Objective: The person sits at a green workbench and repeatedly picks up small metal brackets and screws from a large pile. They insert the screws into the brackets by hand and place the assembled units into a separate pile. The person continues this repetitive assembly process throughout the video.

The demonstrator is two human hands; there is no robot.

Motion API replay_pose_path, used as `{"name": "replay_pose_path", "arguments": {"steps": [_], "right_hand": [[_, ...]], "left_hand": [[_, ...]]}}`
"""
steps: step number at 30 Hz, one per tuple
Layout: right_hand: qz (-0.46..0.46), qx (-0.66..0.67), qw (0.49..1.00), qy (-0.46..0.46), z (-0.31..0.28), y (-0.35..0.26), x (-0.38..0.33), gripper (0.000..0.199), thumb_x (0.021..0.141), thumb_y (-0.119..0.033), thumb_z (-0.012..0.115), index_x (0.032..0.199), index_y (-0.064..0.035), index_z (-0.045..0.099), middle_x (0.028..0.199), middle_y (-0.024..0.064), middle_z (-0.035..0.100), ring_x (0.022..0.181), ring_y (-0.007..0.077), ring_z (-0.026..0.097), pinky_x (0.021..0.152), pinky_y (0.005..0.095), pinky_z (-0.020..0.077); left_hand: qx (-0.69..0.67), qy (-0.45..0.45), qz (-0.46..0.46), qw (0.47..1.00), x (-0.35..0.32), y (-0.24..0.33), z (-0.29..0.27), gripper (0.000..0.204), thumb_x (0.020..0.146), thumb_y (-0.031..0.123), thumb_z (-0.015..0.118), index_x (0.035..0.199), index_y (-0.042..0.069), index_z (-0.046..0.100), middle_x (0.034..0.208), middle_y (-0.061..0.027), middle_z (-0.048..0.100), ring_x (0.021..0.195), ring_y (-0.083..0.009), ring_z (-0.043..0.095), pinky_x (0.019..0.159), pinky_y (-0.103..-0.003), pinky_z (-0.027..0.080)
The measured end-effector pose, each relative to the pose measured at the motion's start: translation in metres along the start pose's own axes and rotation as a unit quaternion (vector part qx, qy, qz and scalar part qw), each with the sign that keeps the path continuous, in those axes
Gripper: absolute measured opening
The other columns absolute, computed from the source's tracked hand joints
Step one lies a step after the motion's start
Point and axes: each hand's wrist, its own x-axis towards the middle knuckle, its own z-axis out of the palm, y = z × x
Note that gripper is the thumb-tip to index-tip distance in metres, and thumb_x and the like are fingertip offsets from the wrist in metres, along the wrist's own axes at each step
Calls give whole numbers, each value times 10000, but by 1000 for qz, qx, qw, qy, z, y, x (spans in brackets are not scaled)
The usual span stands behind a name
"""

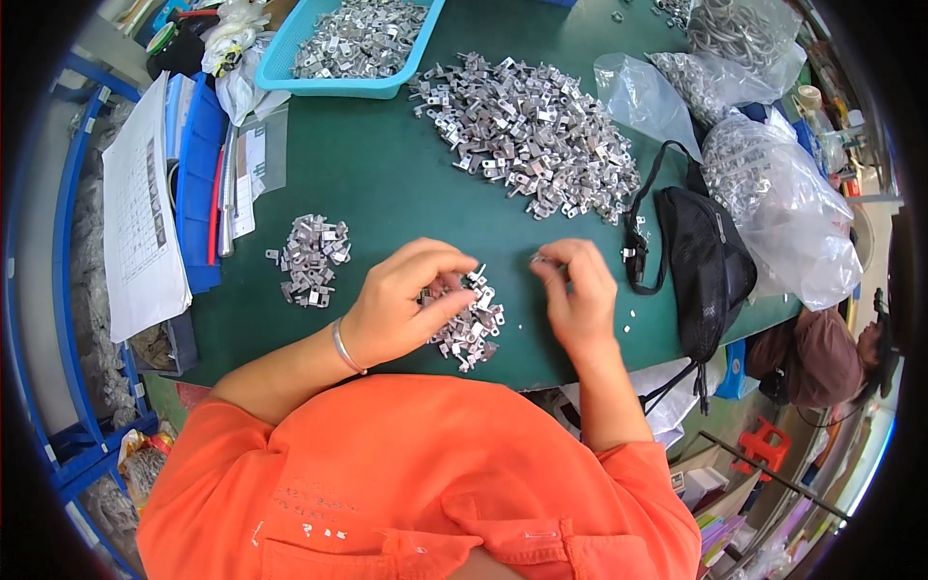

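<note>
My left hand point(401, 302), with a bangle at the wrist, curls over a small pile of metal brackets point(471, 333) near the table's front edge. A small metal bracket point(478, 272) shows at its fingertips. To the right, my right hand point(583, 298) is raised slightly apart from that pile, its thumb and forefinger pinched on a tiny metal piece point(537, 258) mostly hidden by the fingers. Another small heap of brackets point(311, 259) lies to the left. Beyond both hands spreads a large heap of similar loose brackets point(532, 130).
A light-blue basket point(389, 89) of brackets stands at the far left of the green table point(387, 174). Papers point(145, 208) and a blue bin point(200, 193) line the left edge. A black bag point(701, 256) and clear plastic bags of metal parts point(773, 193) occupy the right.
</note>
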Motion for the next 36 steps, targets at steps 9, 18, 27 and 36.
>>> {"name": "replay_pose_path", "arguments": {"steps": [9,18,27,36], "right_hand": [[77,285,955,28,13,-43,-6,267,756,67,740,990,25,619,878,98,655,749,155,645,625,253,522],[-76,188,979,-37,2,-35,-2,234,705,83,707,914,-14,670,880,116,656,740,254,636,638,321,517],[-33,-138,990,-9,7,15,46,142,772,-62,673,903,-26,634,894,144,595,835,353,583,723,427,495],[-25,-250,968,-18,30,32,80,129,738,-180,704,741,-76,627,845,89,550,829,307,559,705,436,441]], "left_hand": [[-239,21,-95,966,9,2,11,116,850,-8,681,964,-27,667,940,-69,640,803,-100,648,688,-223,547],[-179,-20,0,984,7,7,6,193,793,-77,698,954,12,642,1028,-118,641,925,-181,644,772,-297,541],[115,-103,146,977,2,-10,0,163,767,-17,676,922,33,672,1023,-106,669,954,-290,638,848,-370,490],[94,-119,122,981,-3,-22,-4,138,832,66,684,968,42,683,1017,-109,678,963,-263,654,850,-342,521]]}}
